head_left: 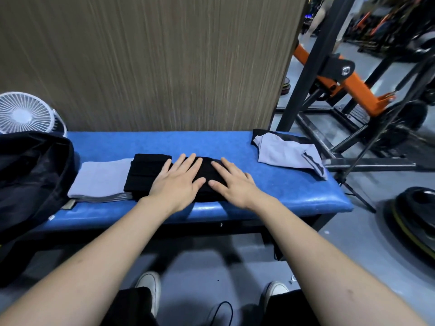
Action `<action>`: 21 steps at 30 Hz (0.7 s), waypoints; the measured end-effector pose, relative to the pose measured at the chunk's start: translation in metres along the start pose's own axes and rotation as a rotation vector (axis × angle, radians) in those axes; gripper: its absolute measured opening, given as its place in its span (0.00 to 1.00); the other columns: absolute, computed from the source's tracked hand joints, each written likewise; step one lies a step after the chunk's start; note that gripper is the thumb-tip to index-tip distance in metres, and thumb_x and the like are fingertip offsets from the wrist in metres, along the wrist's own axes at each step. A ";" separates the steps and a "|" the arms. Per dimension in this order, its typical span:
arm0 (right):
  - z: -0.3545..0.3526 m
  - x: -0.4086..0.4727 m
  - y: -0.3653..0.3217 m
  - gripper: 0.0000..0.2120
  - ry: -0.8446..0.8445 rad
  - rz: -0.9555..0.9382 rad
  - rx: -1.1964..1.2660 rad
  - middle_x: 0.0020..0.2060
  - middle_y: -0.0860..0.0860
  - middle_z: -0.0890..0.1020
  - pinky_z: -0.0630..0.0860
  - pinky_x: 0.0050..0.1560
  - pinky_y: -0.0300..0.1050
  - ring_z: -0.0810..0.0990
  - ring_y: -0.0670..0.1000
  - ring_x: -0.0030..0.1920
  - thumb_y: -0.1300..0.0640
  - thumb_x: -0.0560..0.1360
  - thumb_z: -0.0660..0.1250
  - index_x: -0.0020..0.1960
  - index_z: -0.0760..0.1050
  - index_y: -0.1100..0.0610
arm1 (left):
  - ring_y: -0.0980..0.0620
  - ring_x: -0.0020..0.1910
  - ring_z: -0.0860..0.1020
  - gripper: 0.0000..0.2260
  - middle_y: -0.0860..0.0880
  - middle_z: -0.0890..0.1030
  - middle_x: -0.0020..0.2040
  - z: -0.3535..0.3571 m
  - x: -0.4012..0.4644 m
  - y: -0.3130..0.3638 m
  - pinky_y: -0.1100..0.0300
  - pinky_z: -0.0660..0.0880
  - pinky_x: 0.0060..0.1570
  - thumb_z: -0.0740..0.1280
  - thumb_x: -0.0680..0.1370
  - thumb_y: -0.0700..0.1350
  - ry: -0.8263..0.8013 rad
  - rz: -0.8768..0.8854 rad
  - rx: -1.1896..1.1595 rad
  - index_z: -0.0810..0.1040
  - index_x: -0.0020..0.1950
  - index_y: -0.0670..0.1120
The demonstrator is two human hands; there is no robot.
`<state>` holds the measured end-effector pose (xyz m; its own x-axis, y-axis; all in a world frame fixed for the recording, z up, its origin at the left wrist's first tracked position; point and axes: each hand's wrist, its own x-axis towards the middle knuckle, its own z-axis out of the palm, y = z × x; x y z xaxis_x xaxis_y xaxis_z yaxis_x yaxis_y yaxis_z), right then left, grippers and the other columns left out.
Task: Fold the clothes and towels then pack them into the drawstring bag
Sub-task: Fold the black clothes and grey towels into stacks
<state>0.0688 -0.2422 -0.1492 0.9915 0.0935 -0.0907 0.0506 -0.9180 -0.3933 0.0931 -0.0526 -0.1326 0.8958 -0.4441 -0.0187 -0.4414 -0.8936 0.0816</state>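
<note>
Left hand (175, 182) and right hand (231, 182) laid flat, fingers straight, on black folded garment (146, 175) at worktop (294, 187) middle, grey towel (101, 182) alongside, black bag (33, 175) at left end

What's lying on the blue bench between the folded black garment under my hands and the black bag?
A folded light-grey towel, head view, touching the black garment, reaching the bag.

Both bare arms reach forward, side by side. The left hand (177, 182) lies flat, palm down, fingers straight and spread a little. The right hand (231, 182) lies flat too, palm down, fingers straight and pointing up and left. The two thumbs are near each other but do not touch.
</note>
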 end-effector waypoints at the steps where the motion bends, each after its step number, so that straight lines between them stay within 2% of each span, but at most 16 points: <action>1: 0.002 0.001 0.000 0.30 -0.009 0.005 0.012 0.81 0.46 0.47 0.46 0.76 0.59 0.45 0.50 0.80 0.36 0.81 0.52 0.80 0.49 0.40 | 0.53 0.80 0.41 0.27 0.54 0.44 0.82 0.001 0.000 -0.002 0.49 0.40 0.78 0.45 0.84 0.59 -0.007 0.001 0.011 0.44 0.82 0.53; 7: -0.001 0.001 0.003 0.30 0.014 -0.019 0.023 0.81 0.47 0.49 0.46 0.77 0.58 0.47 0.51 0.80 0.36 0.81 0.53 0.80 0.51 0.41 | 0.53 0.80 0.42 0.28 0.54 0.44 0.82 -0.001 0.002 0.001 0.48 0.40 0.78 0.46 0.84 0.60 -0.016 -0.013 0.033 0.46 0.82 0.53; 10: -0.008 -0.002 0.009 0.27 0.148 -0.052 0.074 0.78 0.49 0.61 0.51 0.76 0.54 0.57 0.53 0.77 0.37 0.80 0.56 0.77 0.61 0.43 | 0.53 0.80 0.48 0.26 0.54 0.54 0.81 -0.006 0.004 0.003 0.48 0.41 0.78 0.51 0.83 0.59 0.092 -0.045 -0.025 0.57 0.80 0.53; 12: -0.017 -0.005 0.018 0.23 0.273 -0.054 0.112 0.70 0.49 0.71 0.59 0.73 0.53 0.66 0.53 0.71 0.39 0.80 0.59 0.73 0.68 0.46 | 0.53 0.79 0.56 0.23 0.53 0.64 0.78 -0.010 0.007 0.009 0.49 0.42 0.78 0.56 0.82 0.57 0.215 -0.055 -0.088 0.66 0.76 0.53; 14: -0.026 -0.010 0.032 0.20 0.374 -0.028 0.131 0.63 0.48 0.75 0.63 0.69 0.51 0.70 0.52 0.66 0.41 0.80 0.61 0.68 0.73 0.48 | 0.52 0.74 0.63 0.19 0.53 0.71 0.71 -0.014 0.011 0.017 0.50 0.44 0.78 0.59 0.81 0.55 0.326 -0.048 -0.150 0.73 0.71 0.53; 17: -0.039 -0.020 0.064 0.16 0.488 0.036 0.099 0.59 0.49 0.76 0.66 0.65 0.50 0.72 0.52 0.62 0.45 0.78 0.65 0.64 0.76 0.50 | 0.50 0.66 0.69 0.15 0.53 0.76 0.62 -0.021 0.019 0.039 0.53 0.52 0.76 0.62 0.81 0.52 0.400 0.010 -0.237 0.76 0.65 0.52; 21: -0.051 -0.038 0.109 0.15 0.627 0.099 0.038 0.57 0.52 0.78 0.70 0.60 0.53 0.75 0.56 0.58 0.50 0.76 0.69 0.61 0.78 0.53 | 0.50 0.62 0.72 0.13 0.53 0.76 0.61 -0.023 0.036 0.087 0.56 0.64 0.66 0.62 0.81 0.49 0.364 0.137 -0.329 0.76 0.64 0.51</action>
<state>0.0433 -0.3651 -0.1417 0.8736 -0.2451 0.4205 -0.0374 -0.8952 -0.4441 0.0887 -0.1447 -0.1033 0.8172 -0.4518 0.3579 -0.5684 -0.7350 0.3698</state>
